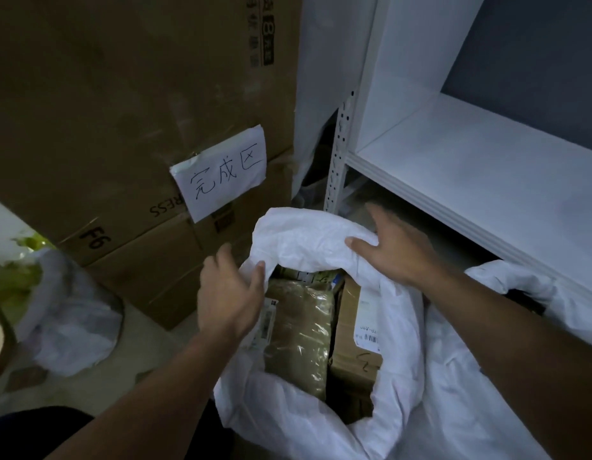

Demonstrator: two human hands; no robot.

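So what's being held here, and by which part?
The white sack: the left hand pinches its left rim between thumb and fingers; the right hand only presses flat on the folded far rim.

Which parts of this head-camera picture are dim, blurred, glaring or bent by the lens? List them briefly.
Head view: dim overall, white shelf brightest; fingers of the left hand and right hand smear with motion at the white sack; glare streaks the plastic-wrapped parcel; shelf upright leans from wide-angle distortion.
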